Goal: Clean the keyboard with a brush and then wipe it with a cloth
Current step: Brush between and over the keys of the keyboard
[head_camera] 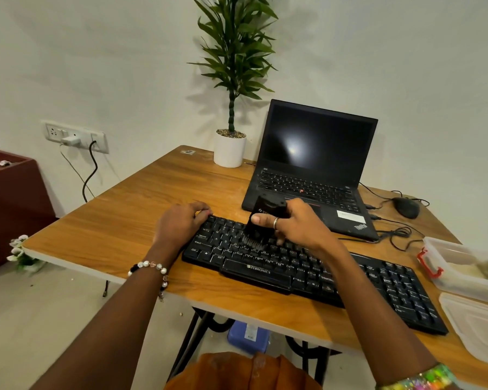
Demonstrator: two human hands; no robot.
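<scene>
Head view shows the brushing step going on. The right hand (296, 223) has its fingers (261, 220) closed tight around a black brush (261, 223), thumb across the front. The bristles point down and touch the keys just under those fingers, near the middle-left of the black keyboard (307, 273). The left hand (181, 223) rests on the far left corner of the keyboard with its fingers curled loosely over the edge, holding nothing, and it seems to keep the keyboard from sliding.

I think only part of the keys are done. Next the brush should sweep along the rows toward the right side, and the left hand should keep pressing down. No cloth can be seen for sure.

The keyboard lies on a wooden surface (124, 220). Past the right fingers sits an open laptop (316, 164) with a dark screen, with a potted plant (231, 114) beside it. A mouse (406, 207) and a clear plastic box (462, 267) are off to the right. White walls stand behind.
</scene>
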